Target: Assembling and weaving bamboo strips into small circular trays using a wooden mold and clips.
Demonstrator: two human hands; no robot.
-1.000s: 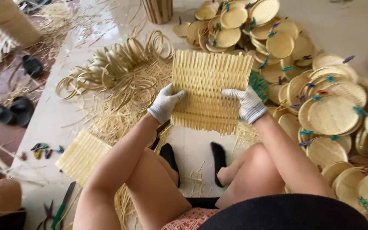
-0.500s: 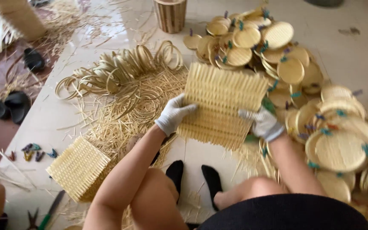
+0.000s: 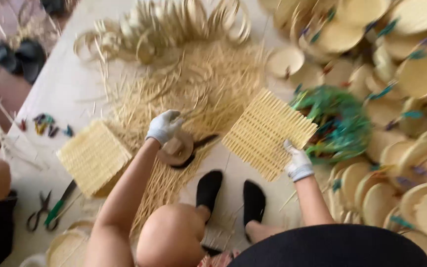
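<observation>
My right hand [image 3: 297,164], in a white glove, grips the lower right corner of a square woven bamboo mat [image 3: 267,132] and holds it tilted above the floor. My gloved left hand [image 3: 164,126] is off the mat, down on a heap of loose pale bamboo strips [image 3: 193,79], fingers bent. Blur hides whether it holds a strip. Just below that hand lies a round tan wooden piece [image 3: 178,150] with a dark handle beside it.
A second woven mat [image 3: 93,156] lies at the left, with scissors [image 3: 38,216] and a green-handled tool [image 3: 61,201] near it. Round woven trays [image 3: 421,198] pile up at the right around a bundle of green ties [image 3: 339,123]. Coiled strips [image 3: 174,24] lie beyond. My black-socked feet [image 3: 208,189] rest in front.
My left hand has let go of the mat and moved left onto the strip heap. The right hand alone now holds the mat, lower and tilted. The view has swung downward.
</observation>
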